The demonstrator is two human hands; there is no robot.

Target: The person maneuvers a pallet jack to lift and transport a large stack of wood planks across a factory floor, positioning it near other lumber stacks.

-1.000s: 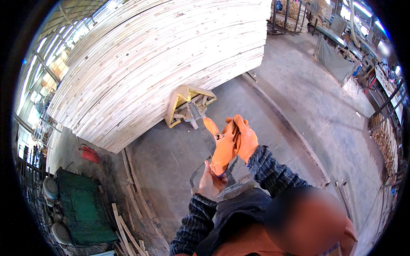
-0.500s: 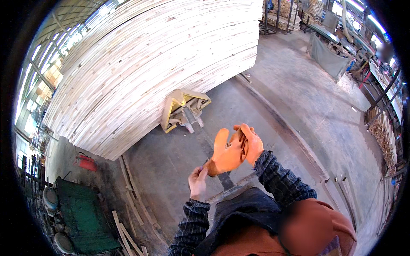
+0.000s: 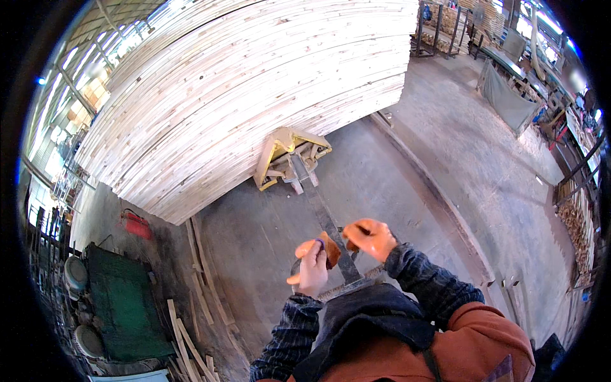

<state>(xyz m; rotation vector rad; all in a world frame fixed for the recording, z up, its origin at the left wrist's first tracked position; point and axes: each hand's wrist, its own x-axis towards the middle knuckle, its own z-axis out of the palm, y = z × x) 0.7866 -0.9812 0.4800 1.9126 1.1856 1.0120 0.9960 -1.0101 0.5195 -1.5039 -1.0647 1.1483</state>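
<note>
My bare left hand (image 3: 313,270) is closed on a loose orange work glove (image 3: 330,247), whose brownish cuff sticks up past my fingers. Parts of that glove also show to the left of the hand. On my right hand (image 3: 370,239) is a matching orange glove. Its fingers are curled, and I cannot see whether anything is inside them. A gap separates the two hands. Beneath and between them runs the dark handle bar (image 3: 328,223) of a pallet jack (image 3: 280,149), whose worn yellow body stands against a tall stack of pale boards (image 3: 254,83).
A rail-like strip (image 3: 439,197) crosses the concrete floor on the right. Loose wooden strips (image 3: 181,331) lie at the lower left, beside a green-topped cart (image 3: 124,305). Farther off is a red object (image 3: 135,225). Machinery and a grey sheet (image 3: 509,99) stand at the far right.
My hands have drawn apart. The loose glove has left my right hand's grasp and is bunched in my left hand, closer to my body. The view has shifted slightly.
</note>
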